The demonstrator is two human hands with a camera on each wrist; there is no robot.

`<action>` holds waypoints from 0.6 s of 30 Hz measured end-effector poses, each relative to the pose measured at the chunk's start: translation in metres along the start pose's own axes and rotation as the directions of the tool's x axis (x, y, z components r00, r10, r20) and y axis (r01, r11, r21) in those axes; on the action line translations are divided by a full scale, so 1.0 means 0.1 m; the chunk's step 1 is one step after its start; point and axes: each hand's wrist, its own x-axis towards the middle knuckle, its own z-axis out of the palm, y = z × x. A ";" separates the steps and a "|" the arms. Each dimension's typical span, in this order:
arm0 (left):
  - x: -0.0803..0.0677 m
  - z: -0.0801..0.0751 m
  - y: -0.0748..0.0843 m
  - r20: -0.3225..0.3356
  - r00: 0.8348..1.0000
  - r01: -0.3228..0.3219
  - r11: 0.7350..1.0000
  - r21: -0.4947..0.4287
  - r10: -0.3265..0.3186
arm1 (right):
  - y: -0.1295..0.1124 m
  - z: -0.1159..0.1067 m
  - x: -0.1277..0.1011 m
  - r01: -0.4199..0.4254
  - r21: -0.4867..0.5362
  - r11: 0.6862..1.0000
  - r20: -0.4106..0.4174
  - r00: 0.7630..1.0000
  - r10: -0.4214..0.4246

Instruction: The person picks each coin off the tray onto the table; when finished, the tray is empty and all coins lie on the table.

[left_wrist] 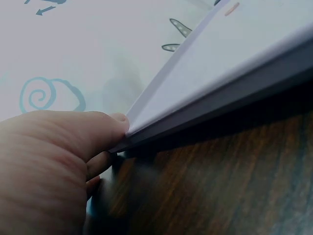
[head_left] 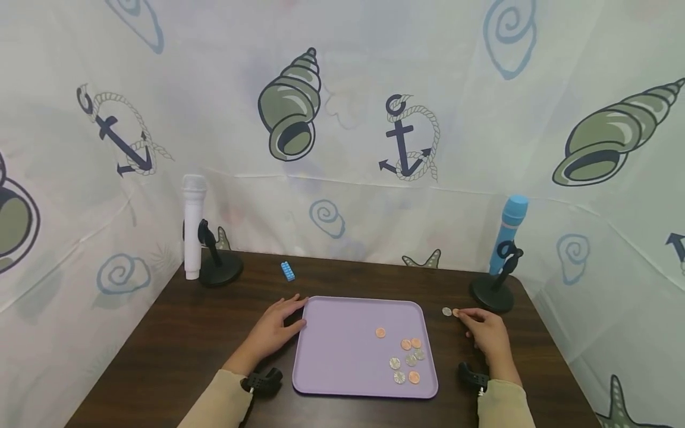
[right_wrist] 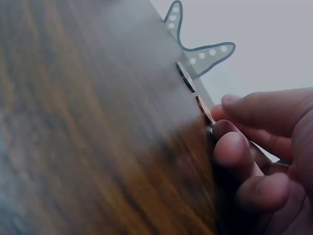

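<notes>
Copper coin point(head_left: 456, 312) sits at my right hand's point(head_left: 488, 334) fingertips point(right_wrist: 230, 142), pinched against the table point(head_left: 176, 339); a silver coin point(head_left: 446, 311) lies just beyond. My left hand point(head_left: 275, 330) rests flat, fingers straight, touching the tray's point(head_left: 342, 351) edge.

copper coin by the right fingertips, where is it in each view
Head: copper coin on the table right of the purple tray, at the right hand fingertips.
Left wrist: not in it.
Right wrist: copper coin mid-right, between fingertips.
Shared landmark: silver coin beside it.
</notes>
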 end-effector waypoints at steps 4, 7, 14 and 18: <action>-0.03 0.02 -0.02 0.002 1.000 0.013 1.000 -0.010 -0.013 | 0.00 -0.01 -0.04 -0.012 0.128 0.992 -0.028 0.999 0.015; -0.03 0.04 -0.03 0.010 1.000 0.011 1.000 -0.005 -0.011 | 0.00 -0.01 -0.06 -0.026 0.229 0.973 -0.075 0.996 0.044; -0.03 0.04 -0.05 0.014 1.000 0.024 1.000 0.003 -0.024 | -0.08 0.00 -0.19 -0.044 0.285 0.958 0.007 0.999 0.044; -0.01 0.03 -0.05 -0.003 1.000 0.018 1.000 0.004 -0.018 | -0.35 0.06 -0.36 0.140 0.212 0.967 0.053 0.987 -0.154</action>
